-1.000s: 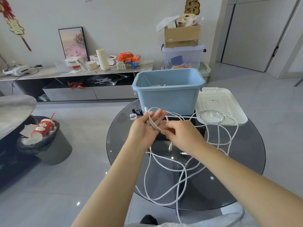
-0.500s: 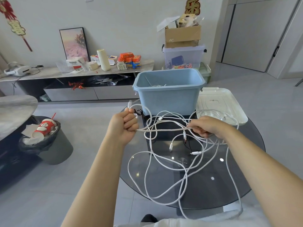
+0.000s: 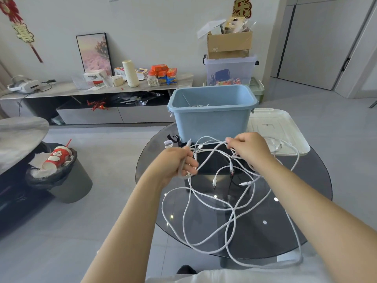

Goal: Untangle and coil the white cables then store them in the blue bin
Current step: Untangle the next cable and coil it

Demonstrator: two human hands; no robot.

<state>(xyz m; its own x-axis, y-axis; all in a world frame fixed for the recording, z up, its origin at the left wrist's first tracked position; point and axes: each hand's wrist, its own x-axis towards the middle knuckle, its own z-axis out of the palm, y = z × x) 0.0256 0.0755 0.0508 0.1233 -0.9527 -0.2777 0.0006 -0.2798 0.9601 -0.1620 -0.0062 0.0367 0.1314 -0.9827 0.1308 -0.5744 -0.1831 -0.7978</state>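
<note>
A tangle of white cables sprawls over the round dark glass table, with loops hanging past its near edge. My left hand grips a small loop of one cable, whose plug end sticks up above the fingers. My right hand pinches cable strands just in front of the blue bin. The bin stands open at the table's far side, and a bit of white cable shows inside it. Several plug ends dangle between my hands.
A white lid lies right of the bin with more white cable on its near edge. A small black clip and white ring sit left of the bin. A full trash can stands on the floor at left, in front of a low cabinet.
My hands parted from the middle, stretching a cable between them. Now the right hand has come back left and up toward the bin, and the left hand has turned, looping the cable.
</note>
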